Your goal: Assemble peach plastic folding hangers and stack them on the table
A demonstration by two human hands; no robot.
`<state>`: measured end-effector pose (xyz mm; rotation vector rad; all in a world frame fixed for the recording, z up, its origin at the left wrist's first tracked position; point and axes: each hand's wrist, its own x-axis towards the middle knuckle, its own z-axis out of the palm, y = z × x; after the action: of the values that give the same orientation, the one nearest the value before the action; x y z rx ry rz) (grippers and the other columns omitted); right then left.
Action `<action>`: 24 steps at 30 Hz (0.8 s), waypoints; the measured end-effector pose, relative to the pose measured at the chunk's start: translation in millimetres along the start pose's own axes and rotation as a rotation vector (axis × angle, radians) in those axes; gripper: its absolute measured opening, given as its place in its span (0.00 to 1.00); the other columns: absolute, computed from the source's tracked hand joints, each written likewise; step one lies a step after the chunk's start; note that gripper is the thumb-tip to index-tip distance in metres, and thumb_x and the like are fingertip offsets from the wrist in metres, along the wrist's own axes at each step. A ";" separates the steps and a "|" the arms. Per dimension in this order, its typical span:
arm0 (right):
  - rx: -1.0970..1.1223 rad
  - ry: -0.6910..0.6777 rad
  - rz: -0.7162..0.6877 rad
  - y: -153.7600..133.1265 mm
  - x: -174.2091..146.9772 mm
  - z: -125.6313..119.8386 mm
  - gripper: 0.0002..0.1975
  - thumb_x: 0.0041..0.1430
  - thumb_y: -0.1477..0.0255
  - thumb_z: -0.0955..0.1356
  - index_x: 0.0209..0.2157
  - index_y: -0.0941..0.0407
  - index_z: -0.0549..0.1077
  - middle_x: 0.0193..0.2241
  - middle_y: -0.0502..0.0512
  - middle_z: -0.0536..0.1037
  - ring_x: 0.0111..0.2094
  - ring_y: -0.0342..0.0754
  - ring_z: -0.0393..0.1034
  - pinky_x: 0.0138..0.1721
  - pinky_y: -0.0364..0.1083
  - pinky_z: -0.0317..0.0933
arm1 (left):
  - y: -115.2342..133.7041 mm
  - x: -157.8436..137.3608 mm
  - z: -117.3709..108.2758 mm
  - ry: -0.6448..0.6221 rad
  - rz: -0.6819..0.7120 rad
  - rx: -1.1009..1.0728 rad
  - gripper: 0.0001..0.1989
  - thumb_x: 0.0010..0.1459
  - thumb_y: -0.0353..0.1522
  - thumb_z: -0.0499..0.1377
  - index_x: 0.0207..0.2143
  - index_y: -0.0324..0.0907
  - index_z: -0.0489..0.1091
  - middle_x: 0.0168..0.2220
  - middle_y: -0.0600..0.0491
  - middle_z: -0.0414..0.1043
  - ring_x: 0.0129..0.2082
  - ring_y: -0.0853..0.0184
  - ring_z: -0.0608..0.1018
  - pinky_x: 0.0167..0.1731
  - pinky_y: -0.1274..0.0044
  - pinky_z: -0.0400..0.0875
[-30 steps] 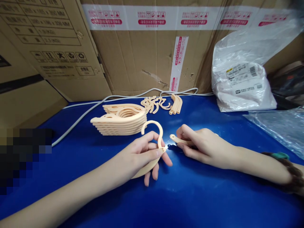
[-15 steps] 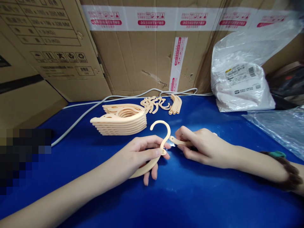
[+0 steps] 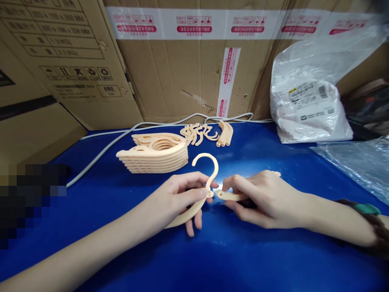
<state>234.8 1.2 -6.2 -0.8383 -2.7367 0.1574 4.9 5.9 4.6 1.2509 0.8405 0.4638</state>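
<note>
My left hand [image 3: 185, 194] is closed on a cream plastic hanger arm [image 3: 185, 217] with a curved hanger hook [image 3: 215, 168] at its end, thumb pressing near the joint. The hook stands up and curls to the left. My right hand [image 3: 264, 198] grips a second cream hanger arm [image 3: 232, 196], whose holed end points left. A small gap parts this end from the joint at the hook. Most of the second arm is hidden by my right fingers, though its far tip shows behind the knuckles.
Behind my left hand lies a stack of cream hanger pieces [image 3: 153, 156]. Loose hooks [image 3: 193, 133] and curved pieces [image 3: 225, 134] sit farther back on the blue table [image 3: 219, 259]. A white cable [image 3: 105, 157], cardboard boxes [image 3: 170, 73] and a plastic bag [image 3: 310, 101] border the back.
My right hand has come slightly lower and nearer to me, bringing the second arm's holed end down level with the hook joint. My left hand stays almost still.
</note>
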 end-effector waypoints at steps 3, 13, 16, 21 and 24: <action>-0.001 -0.030 -0.003 0.2 1.3 0.5 0.07 0.63 0.73 0.59 0.43 0.56 0.63 0.24 0.48 0.77 0.20 0.43 0.69 0.21 0.43 0.47 | 0.4 -0.4 0.2 0.004 -0.012 0.014 0.06 0.62 0.34 0.54 0.38 0.40 0.66 0.18 0.56 0.70 0.17 0.72 0.74 0.18 0.86 0.69; 0.029 -0.042 -0.014 0.9 2.6 0.5 0.08 0.63 0.73 0.60 0.44 0.56 0.63 0.22 0.46 0.75 0.20 0.43 0.68 0.22 0.42 0.47 | -7.8 0.7 -1.5 0.000 0.036 -0.020 0.08 0.60 0.36 0.58 0.33 0.42 0.63 0.19 0.57 0.70 0.17 0.71 0.74 0.18 0.82 0.73; 0.024 -0.030 -0.016 0.5 2.1 0.2 0.08 0.63 0.73 0.60 0.44 0.56 0.63 0.22 0.45 0.75 0.20 0.42 0.68 0.22 0.42 0.47 | -6.5 1.0 -1.5 -0.006 0.029 -0.028 0.09 0.59 0.37 0.58 0.32 0.42 0.62 0.19 0.57 0.70 0.17 0.71 0.74 0.18 0.82 0.73; 0.008 -0.002 -0.034 0.1 2.3 0.6 0.07 0.63 0.73 0.61 0.43 0.56 0.64 0.25 0.47 0.77 0.22 0.42 0.70 0.22 0.42 0.48 | -7.2 1.2 -1.7 -0.014 -0.001 -0.017 0.09 0.58 0.36 0.59 0.33 0.42 0.64 0.19 0.57 0.71 0.18 0.71 0.75 0.19 0.82 0.73; -0.009 -0.009 -0.045 0.1 2.7 1.1 0.08 0.63 0.73 0.60 0.44 0.57 0.64 0.27 0.50 0.78 0.23 0.42 0.70 0.22 0.42 0.50 | -9.0 1.2 -2.5 -0.009 -0.001 0.001 0.10 0.58 0.38 0.60 0.37 0.41 0.67 0.19 0.56 0.72 0.18 0.70 0.75 0.19 0.81 0.73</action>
<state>232.4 2.8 -6.6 -0.7795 -2.7640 0.1407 2.5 5.9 -4.5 1.2526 0.8337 0.4562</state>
